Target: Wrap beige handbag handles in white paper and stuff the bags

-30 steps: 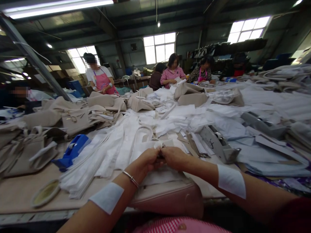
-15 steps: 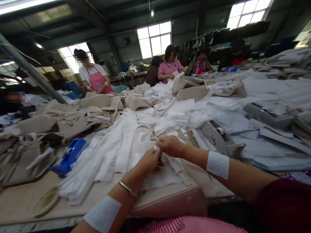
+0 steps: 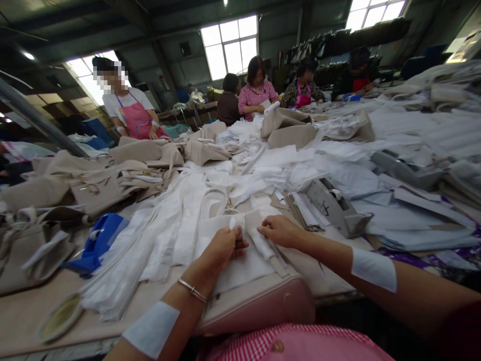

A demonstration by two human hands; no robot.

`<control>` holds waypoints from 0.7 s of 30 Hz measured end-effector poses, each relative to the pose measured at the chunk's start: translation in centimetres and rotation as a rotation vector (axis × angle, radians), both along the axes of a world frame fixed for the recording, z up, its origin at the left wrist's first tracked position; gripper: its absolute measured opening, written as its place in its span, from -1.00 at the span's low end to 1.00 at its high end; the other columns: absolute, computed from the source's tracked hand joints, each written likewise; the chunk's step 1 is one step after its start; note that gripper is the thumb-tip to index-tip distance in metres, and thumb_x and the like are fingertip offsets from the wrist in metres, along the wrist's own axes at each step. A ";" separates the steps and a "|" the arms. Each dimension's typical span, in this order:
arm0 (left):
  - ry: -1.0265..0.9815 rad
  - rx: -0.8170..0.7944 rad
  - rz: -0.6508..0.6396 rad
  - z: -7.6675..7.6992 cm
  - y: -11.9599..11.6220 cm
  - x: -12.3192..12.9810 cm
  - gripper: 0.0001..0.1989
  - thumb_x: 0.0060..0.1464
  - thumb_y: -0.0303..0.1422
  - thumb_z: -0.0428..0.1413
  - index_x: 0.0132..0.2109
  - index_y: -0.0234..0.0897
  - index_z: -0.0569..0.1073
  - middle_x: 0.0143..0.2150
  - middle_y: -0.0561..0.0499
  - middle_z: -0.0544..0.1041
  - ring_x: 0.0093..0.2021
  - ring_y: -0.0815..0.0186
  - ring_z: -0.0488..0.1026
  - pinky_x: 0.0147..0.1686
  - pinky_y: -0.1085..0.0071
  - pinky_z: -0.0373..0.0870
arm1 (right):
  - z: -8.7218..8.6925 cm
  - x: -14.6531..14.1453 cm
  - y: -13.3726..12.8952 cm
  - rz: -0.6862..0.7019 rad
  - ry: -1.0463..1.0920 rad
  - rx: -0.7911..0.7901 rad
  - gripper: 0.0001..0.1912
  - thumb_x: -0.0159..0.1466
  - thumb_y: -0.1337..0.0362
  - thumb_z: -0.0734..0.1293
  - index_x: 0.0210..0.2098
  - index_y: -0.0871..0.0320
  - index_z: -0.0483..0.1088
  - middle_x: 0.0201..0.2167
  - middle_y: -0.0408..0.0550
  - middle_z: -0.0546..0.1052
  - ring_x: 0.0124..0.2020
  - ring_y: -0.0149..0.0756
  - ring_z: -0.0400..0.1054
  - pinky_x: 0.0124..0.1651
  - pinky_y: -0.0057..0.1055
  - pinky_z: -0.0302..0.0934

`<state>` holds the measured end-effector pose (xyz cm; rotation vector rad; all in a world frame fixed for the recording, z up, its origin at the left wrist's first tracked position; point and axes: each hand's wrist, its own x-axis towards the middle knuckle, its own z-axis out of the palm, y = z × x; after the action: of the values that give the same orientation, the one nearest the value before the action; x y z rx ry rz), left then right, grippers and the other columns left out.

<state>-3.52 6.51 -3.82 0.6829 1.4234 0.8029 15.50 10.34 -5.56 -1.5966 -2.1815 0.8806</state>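
Observation:
A beige handbag (image 3: 259, 306) lies on the table right in front of me, with white wrapping paper (image 3: 244, 271) spread over its upper side. My left hand (image 3: 225, 245) pinches the white-wrapped strap (image 3: 237, 219) near the middle of the bag. Just to the right, my right hand (image 3: 280, 230) hovers over the bag with its fingers curved and thumb apart from them, nothing visible between them. A gold clasp (image 3: 229, 202) shows beyond the strap, beside a wrapped handle loop (image 3: 214, 198).
A blue tape dispenser (image 3: 99, 240) stands on the left, a grey one (image 3: 334, 205) on the right. White paper strips (image 3: 150, 240) lie left of the bag. Beige bags (image 3: 90, 188) are piled farther left. Several people work across the table.
My right hand has let go of the wrapped strap and moved right. My left hand has stayed on it. The camera view has shifted slightly.

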 end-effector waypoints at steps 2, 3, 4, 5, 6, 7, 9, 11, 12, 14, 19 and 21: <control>0.017 0.006 -0.011 -0.2 -0.1 0.0 -0.81 0.22 -0.27 0.08 -0.25 -0.34 0.40 -0.42 0.01 0.45 -0.49 0.38 0.46 -0.58 0.51 0.39 | 0.0 0.0 -1.2 -0.074 0.073 -0.170 -0.53 0.21 0.09 0.36 -0.05 0.35 0.48 -0.28 0.16 0.59 -0.29 -0.19 0.44 -0.27 -0.39 0.22; 0.024 0.009 -0.018 -0.3 -0.1 -0.1 -0.80 0.21 -0.27 0.09 -0.25 -0.35 0.40 -0.42 0.00 0.46 -0.50 0.38 0.46 -0.58 0.51 0.39 | 0.0 0.0 -1.7 -0.123 0.126 -0.223 -0.46 0.15 0.09 0.40 0.01 0.36 0.45 -0.25 0.16 0.58 -0.29 -0.19 0.45 -0.28 -0.40 0.22; 0.030 0.012 -0.024 -0.4 -0.1 -0.1 -0.80 0.20 -0.26 0.09 -0.25 -0.35 0.40 -0.42 0.00 0.46 -0.50 0.38 0.45 -0.58 0.51 0.39 | 0.0 -0.1 -2.2 -0.161 0.183 -0.266 -0.42 0.10 0.10 0.44 0.02 0.35 0.45 -0.25 0.13 0.58 -0.30 -0.21 0.44 -0.31 -0.42 0.22; 0.035 0.014 -0.030 -0.5 -0.1 -0.1 -0.79 0.20 -0.25 0.10 -0.25 -0.34 0.40 -0.42 0.00 0.46 -0.50 0.38 0.45 -0.58 0.51 0.38 | 0.1 -0.1 -2.7 -0.182 0.238 -0.311 -0.44 0.04 0.12 0.48 -0.03 0.33 0.47 -0.30 0.09 0.58 -0.35 -0.24 0.43 -0.36 -0.44 0.20; 0.038 0.015 -0.037 -0.5 -0.1 -0.2 -0.79 0.19 -0.25 0.11 -0.24 -0.34 0.40 -0.42 0.00 0.46 -0.50 0.38 0.45 -0.57 0.51 0.38 | 0.1 0.0 -3.2 -0.185 0.290 -0.361 -0.51 0.00 0.14 0.49 -0.13 0.30 0.51 -0.39 0.02 0.57 -0.43 -0.29 0.40 -0.43 -0.46 0.16; 0.040 0.016 -0.046 -0.5 -0.1 -0.2 -0.79 0.19 -0.24 0.11 -0.23 -0.33 0.40 -0.42 0.01 0.46 -0.50 0.38 0.45 -0.57 0.51 0.38 | 0.2 0.1 -3.6 -0.174 0.339 -0.424 -0.62 -0.02 0.16 0.50 -0.26 0.28 0.53 -0.51 -0.06 0.52 -0.53 -0.36 0.34 -0.51 -0.48 0.10; 0.043 0.018 -0.068 -0.5 -0.2 -0.2 -0.80 0.19 -0.24 0.10 -0.22 -0.33 0.39 -0.44 0.02 0.45 -0.52 0.38 0.44 -0.57 0.50 0.39 | 0.6 0.4 -4.6 -0.141 0.439 -0.576 -0.76 -0.01 0.17 0.47 -0.50 0.22 0.45 -0.73 -0.21 0.35 -0.70 -0.48 0.12 -0.63 -0.50 -0.10; 0.053 0.030 -0.089 -0.4 -0.4 -0.2 -0.80 0.20 -0.24 0.08 -0.21 -0.32 0.38 -0.45 0.03 0.43 -0.52 0.38 0.44 -0.56 0.49 0.40 | 1.0 0.7 -5.6 -0.135 0.567 -0.710 -0.72 0.00 0.16 0.45 -0.60 0.18 0.32 -0.81 -0.31 0.18 -0.76 -0.55 -0.05 -0.67 -0.51 -0.25; 0.064 0.041 -0.098 -0.3 -0.4 -0.1 -0.81 0.21 -0.25 0.06 -0.21 -0.31 0.37 -0.46 0.04 0.42 -0.52 0.38 0.44 -0.55 0.49 0.40 | 1.2 0.9 -6.1 -0.156 0.637 -0.736 -0.71 0.00 0.17 0.45 -0.61 0.16 0.28 -0.82 -0.33 0.16 -0.77 -0.56 -0.09 -0.67 -0.52 -0.29; 0.104 0.072 -0.114 -0.4 -0.5 0.1 -0.82 0.22 -0.25 0.03 -0.21 -0.30 0.36 -0.46 0.05 0.42 -0.52 0.38 0.45 -0.54 0.49 0.40 | 1.7 0.9 -7.2 -0.255 0.762 -0.677 -0.72 0.03 0.18 0.42 -0.59 0.16 0.25 -0.81 -0.32 0.17 -0.76 -0.57 -0.07 -0.69 -0.55 -0.28; 0.283 0.209 -0.183 -0.1 0.3 1.5 -0.78 0.20 -0.24 0.03 -0.29 -0.32 0.38 -0.52 0.01 0.44 -0.54 0.33 0.44 -0.52 0.45 0.35 | 3.0 -0.1 -8.8 -0.500 0.973 -0.386 -0.79 0.11 0.19 0.36 -0.49 0.20 0.32 -0.75 -0.28 0.26 -0.72 -0.53 0.07 -0.69 -0.58 -0.10; 0.377 0.289 -0.225 0.7 1.0 1.9 -0.75 0.19 -0.22 0.05 -0.35 -0.32 0.39 -0.57 0.00 0.43 -0.56 0.31 0.42 -0.49 0.43 0.31 | 3.2 -1.0 -9.4 -0.522 1.095 -0.354 -0.78 0.09 0.18 0.38 -0.46 0.20 0.33 -0.72 -0.28 0.27 -0.71 -0.54 0.09 -0.68 -0.59 -0.05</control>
<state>-1.63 7.47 -3.14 1.2459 1.5424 0.7326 14.49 0.96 -2.37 -1.2163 -0.8499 1.5068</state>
